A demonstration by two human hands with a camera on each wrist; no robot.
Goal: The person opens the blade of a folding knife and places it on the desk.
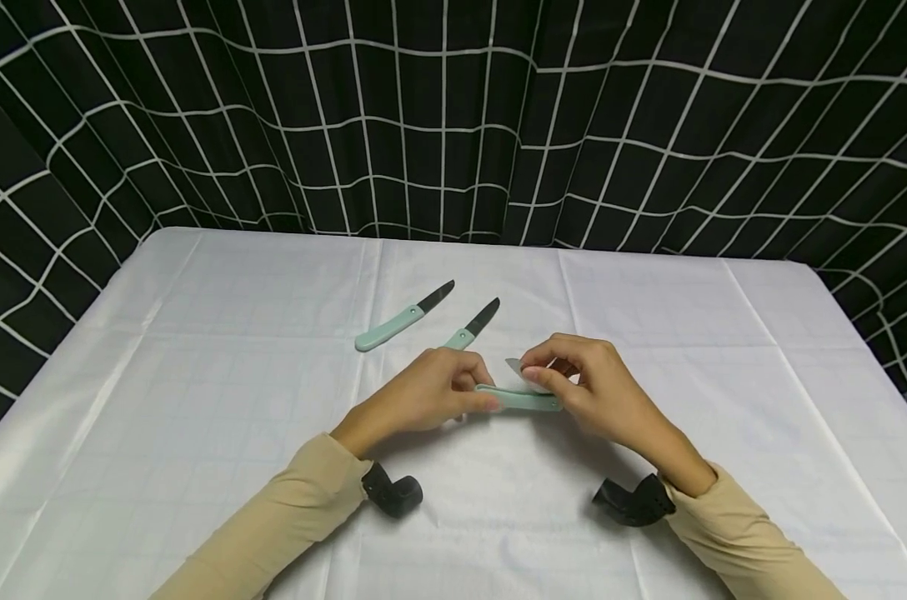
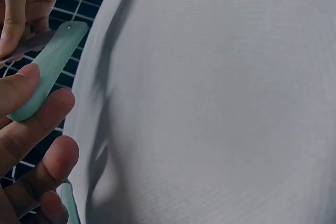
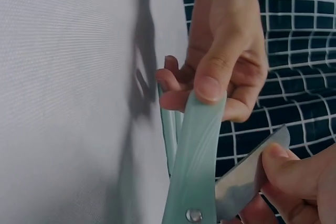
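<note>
Between the two hands is a folding knife with a mint-green handle [image 1: 524, 401] and a steel blade [image 3: 247, 182], partly swung out from the handle. My left hand [image 1: 434, 390] pinches the handle's end between thumb and fingers. The blade is pinched near its tip by my right hand [image 1: 592, 387]. In the right wrist view a rivet [image 3: 193, 215] joins blade and handle. Just behind the left hand lies a second folding knife [image 1: 461, 338], its blade out and its handle partly hidden by that hand. A third folding knife [image 1: 388, 329], also unfolded, lies farther left.
A white cloth [image 1: 221, 333] covers the table. Behind it hangs a black curtain with a white grid [image 1: 423, 125]. Black wrist-worn devices [image 1: 393, 492] sit at both beige cuffs.
</note>
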